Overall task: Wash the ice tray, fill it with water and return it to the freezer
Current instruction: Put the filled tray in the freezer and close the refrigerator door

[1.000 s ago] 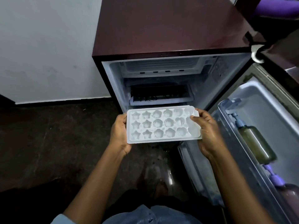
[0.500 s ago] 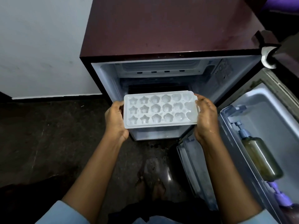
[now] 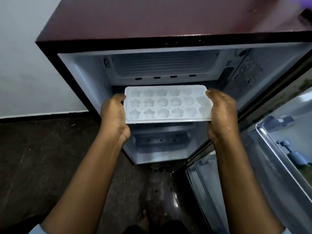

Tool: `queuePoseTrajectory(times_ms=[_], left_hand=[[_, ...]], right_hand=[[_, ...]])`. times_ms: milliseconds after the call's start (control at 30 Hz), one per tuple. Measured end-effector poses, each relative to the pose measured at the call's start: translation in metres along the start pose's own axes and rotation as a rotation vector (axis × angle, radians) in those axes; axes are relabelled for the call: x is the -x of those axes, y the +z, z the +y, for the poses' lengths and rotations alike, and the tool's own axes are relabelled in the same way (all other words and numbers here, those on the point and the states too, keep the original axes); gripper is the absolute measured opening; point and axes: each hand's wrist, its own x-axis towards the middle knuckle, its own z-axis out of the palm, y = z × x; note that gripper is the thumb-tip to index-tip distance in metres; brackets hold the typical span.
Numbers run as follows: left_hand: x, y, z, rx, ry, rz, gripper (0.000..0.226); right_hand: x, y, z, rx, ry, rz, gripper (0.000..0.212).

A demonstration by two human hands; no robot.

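Now the tray is raised to the freezer mouth

The tray (image 3: 167, 104) is held level in front of the open freezer (image 3: 162, 68), higher and nearer to it than a second ago. Its left end is gripped by the left hand (image 3: 114, 114), its right end by the right hand (image 3: 221, 112); the fingers (image 3: 120, 97) are curled over the rim. Water seems to be held in the moulds, though blur hides the level. Washing and filling are judged done; only the slide into the freezer is left, and a tilt would spill it.
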Motion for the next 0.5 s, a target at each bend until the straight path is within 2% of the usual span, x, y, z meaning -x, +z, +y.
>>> queuePoseTrajectory(times_ms=[133,300,500], left_hand=[[-0.018,0.013,-0.011,-0.018,0.108,-0.052,0.022],[-0.038,0.024,-0.017,0.042,0.222,-0.225,0.040],[-0.062,0.044,-0.012,0.014,0.289,-0.302,0.040]], right_hand=[[-0.025,0.001,0.013,-0.024,-0.110,0.001,0.024],[-0.052,0.007,0.023,-0.047,-0.174,-0.070,0.023],[-0.089,0.017,0.026,-0.021,-0.220,-0.125,0.015]])
